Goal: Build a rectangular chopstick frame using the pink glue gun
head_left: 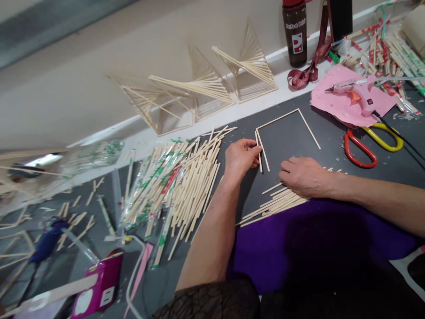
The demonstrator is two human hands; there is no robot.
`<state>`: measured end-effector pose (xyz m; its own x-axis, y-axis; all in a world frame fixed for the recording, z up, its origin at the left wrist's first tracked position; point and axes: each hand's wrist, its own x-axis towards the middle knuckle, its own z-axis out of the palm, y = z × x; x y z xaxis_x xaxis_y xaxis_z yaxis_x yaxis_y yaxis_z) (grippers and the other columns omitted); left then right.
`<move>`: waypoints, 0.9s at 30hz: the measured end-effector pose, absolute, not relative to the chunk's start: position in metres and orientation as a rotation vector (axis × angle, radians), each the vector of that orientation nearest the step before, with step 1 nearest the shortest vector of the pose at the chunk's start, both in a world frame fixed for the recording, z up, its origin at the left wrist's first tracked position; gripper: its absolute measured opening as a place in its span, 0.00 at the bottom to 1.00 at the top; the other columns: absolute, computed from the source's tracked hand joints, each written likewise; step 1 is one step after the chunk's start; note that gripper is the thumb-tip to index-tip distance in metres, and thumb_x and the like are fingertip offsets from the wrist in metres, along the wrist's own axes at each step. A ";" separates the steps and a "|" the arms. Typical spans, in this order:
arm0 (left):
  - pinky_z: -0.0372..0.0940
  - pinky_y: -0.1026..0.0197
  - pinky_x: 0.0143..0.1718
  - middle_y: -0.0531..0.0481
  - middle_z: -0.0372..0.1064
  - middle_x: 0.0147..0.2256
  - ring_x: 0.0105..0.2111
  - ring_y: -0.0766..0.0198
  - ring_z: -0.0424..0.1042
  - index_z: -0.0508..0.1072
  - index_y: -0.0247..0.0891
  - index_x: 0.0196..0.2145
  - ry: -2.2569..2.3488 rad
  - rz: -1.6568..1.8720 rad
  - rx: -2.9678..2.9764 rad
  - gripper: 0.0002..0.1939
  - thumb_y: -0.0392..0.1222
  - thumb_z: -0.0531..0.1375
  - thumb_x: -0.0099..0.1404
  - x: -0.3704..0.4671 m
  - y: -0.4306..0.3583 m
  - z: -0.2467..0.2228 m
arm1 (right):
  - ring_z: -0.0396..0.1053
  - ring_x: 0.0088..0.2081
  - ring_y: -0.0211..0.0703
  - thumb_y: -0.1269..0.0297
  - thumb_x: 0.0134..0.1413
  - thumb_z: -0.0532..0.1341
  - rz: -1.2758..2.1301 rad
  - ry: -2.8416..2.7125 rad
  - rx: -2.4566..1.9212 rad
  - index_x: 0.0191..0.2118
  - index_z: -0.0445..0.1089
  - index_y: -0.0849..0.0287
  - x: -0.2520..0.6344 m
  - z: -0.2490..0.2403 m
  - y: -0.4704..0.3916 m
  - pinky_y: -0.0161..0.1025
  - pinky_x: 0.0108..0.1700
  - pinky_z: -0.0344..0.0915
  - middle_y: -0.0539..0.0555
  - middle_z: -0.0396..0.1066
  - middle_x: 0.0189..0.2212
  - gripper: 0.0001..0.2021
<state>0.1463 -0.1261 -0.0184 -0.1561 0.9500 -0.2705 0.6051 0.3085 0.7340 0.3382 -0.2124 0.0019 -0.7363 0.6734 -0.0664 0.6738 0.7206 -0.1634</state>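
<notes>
My left hand (pixel 241 158) is closed, thumb and fingers pinching a thin wooden chopstick (pixel 260 165). That chopstick lies alongside the left side of a three-sided chopstick outline (pixel 278 119) on the dark table. The outline's side towards me has no stick across it. Over a loose pile of chopsticks (pixel 282 201) by the table's front edge rests my right hand (pixel 300 176). Its fingers curl down, and whatever they grip is hidden beneath them. A larger heap of bare chopsticks (pixel 195 190) lies left of my left hand.
Twisted chopstick frames (pixel 199 88) stand along the wall. On the right are a pink glue gun (pixel 365 95) on pink paper and scissors (pixel 360 150); a bottle (pixel 295 37) stands behind. Wrapped chopsticks (pixel 156 181), a blue glue gun (pixel 49 237) and a magenta box (pixel 99 285) lie left.
</notes>
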 end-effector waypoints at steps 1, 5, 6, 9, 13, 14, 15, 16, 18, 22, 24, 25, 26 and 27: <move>0.65 0.68 0.20 0.55 0.69 0.21 0.17 0.68 0.69 0.76 0.34 0.42 1.859 0.613 1.390 0.14 0.38 0.62 0.56 0.146 -0.126 -0.019 | 0.66 0.39 0.46 0.71 0.66 0.54 -0.273 2.911 1.146 0.43 0.73 0.61 0.338 0.002 -0.212 0.40 0.34 0.52 0.60 0.73 0.40 0.10; 0.66 0.67 0.21 0.53 0.71 0.22 0.18 0.67 0.70 0.77 0.34 0.41 1.852 0.626 1.437 0.13 0.39 0.61 0.58 0.145 -0.126 -0.022 | 0.65 0.38 0.45 0.71 0.66 0.53 -0.260 2.919 1.154 0.43 0.73 0.61 0.338 -0.001 -0.212 0.40 0.34 0.51 0.59 0.73 0.39 0.11; 0.66 0.67 0.22 0.53 0.71 0.23 0.18 0.67 0.70 0.77 0.34 0.41 1.852 0.624 1.450 0.13 0.39 0.61 0.58 0.146 -0.126 -0.022 | 0.64 0.37 0.44 0.72 0.66 0.53 -0.260 2.924 1.152 0.43 0.73 0.61 0.338 -0.001 -0.212 0.40 0.34 0.51 0.59 0.73 0.39 0.11; 0.66 0.66 0.22 0.52 0.72 0.24 0.19 0.65 0.71 0.78 0.34 0.42 1.863 0.609 1.481 0.14 0.40 0.61 0.58 0.148 -0.127 -0.019 | 0.64 0.37 0.44 0.72 0.66 0.52 -0.252 2.932 1.152 0.43 0.73 0.61 0.338 -0.003 -0.212 0.40 0.34 0.50 0.59 0.73 0.39 0.11; 0.66 0.65 0.22 0.52 0.72 0.24 0.20 0.64 0.71 0.79 0.34 0.42 1.902 0.578 1.544 0.14 0.40 0.61 0.58 0.151 -0.129 -0.015 | 0.64 0.38 0.45 0.71 0.67 0.52 -0.244 2.920 1.147 0.43 0.72 0.61 0.338 -0.002 -0.212 0.40 0.34 0.50 0.59 0.72 0.39 0.11; 0.66 0.65 0.23 0.51 0.72 0.24 0.20 0.64 0.71 0.79 0.35 0.42 1.913 0.565 1.562 0.14 0.40 0.62 0.58 0.152 -0.130 -0.014 | 0.64 0.38 0.45 0.71 0.67 0.52 -0.243 2.916 1.146 0.43 0.72 0.61 0.338 -0.002 -0.212 0.40 0.34 0.50 0.59 0.72 0.39 0.11; 0.66 0.65 0.23 0.51 0.73 0.25 0.20 0.64 0.72 0.79 0.35 0.42 1.922 0.555 1.575 0.14 0.40 0.62 0.58 0.152 -0.130 -0.013 | 0.64 0.38 0.45 0.71 0.67 0.52 -0.244 2.912 1.146 0.43 0.72 0.61 0.338 -0.001 -0.212 0.41 0.34 0.50 0.59 0.72 0.39 0.11; 0.66 0.65 0.23 0.51 0.73 0.25 0.21 0.64 0.72 0.79 0.35 0.42 1.927 0.549 1.580 0.14 0.40 0.62 0.58 0.153 -0.131 -0.013 | 0.64 0.38 0.45 0.71 0.67 0.52 -0.242 2.910 1.148 0.43 0.72 0.61 0.338 -0.001 -0.212 0.41 0.34 0.50 0.59 0.72 0.39 0.11; 0.66 0.66 0.23 0.51 0.74 0.26 0.21 0.64 0.72 0.79 0.35 0.43 1.927 0.551 1.570 0.15 0.41 0.62 0.58 0.153 -0.131 -0.013 | 0.64 0.38 0.45 0.71 0.67 0.52 -0.236 2.912 1.153 0.43 0.72 0.61 0.339 -0.001 -0.213 0.40 0.34 0.50 0.59 0.72 0.39 0.11; 0.66 0.66 0.22 0.50 0.73 0.25 0.20 0.65 0.71 0.78 0.34 0.42 1.888 0.598 1.496 0.14 0.41 0.63 0.59 0.153 -0.130 -0.015 | 0.64 0.38 0.45 0.71 0.67 0.52 -0.225 2.931 1.151 0.43 0.72 0.60 0.339 -0.003 -0.213 0.40 0.34 0.50 0.59 0.73 0.39 0.11; 0.66 0.67 0.21 0.51 0.73 0.25 0.20 0.66 0.71 0.78 0.34 0.41 1.863 0.630 1.457 0.13 0.41 0.62 0.59 0.153 -0.130 -0.016 | 0.64 0.37 0.45 0.71 0.67 0.52 -0.225 2.933 1.152 0.43 0.72 0.60 0.339 -0.004 -0.213 0.40 0.34 0.50 0.59 0.73 0.39 0.11; 0.66 0.67 0.21 0.51 0.72 0.24 0.20 0.67 0.71 0.77 0.34 0.41 1.852 0.647 1.445 0.13 0.40 0.62 0.59 0.154 -0.131 -0.016 | 0.64 0.37 0.45 0.71 0.67 0.52 -0.225 2.934 1.154 0.43 0.72 0.60 0.339 -0.004 -0.213 0.40 0.34 0.50 0.59 0.73 0.39 0.11; 0.66 0.67 0.21 0.51 0.72 0.24 0.19 0.67 0.71 0.77 0.34 0.41 1.840 0.663 1.436 0.12 0.40 0.62 0.59 0.154 -0.131 -0.016 | 0.64 0.37 0.45 0.71 0.67 0.52 -0.225 2.934 1.158 0.43 0.73 0.60 0.339 -0.004 -0.213 0.40 0.34 0.50 0.59 0.73 0.39 0.11; 0.67 0.67 0.21 0.51 0.72 0.24 0.19 0.67 0.71 0.77 0.33 0.41 1.829 0.678 1.427 0.12 0.39 0.62 0.59 0.155 -0.132 -0.016 | 0.64 0.37 0.44 0.70 0.67 0.52 -0.225 2.934 1.159 0.43 0.73 0.60 0.339 -0.004 -0.213 0.40 0.34 0.50 0.59 0.73 0.39 0.11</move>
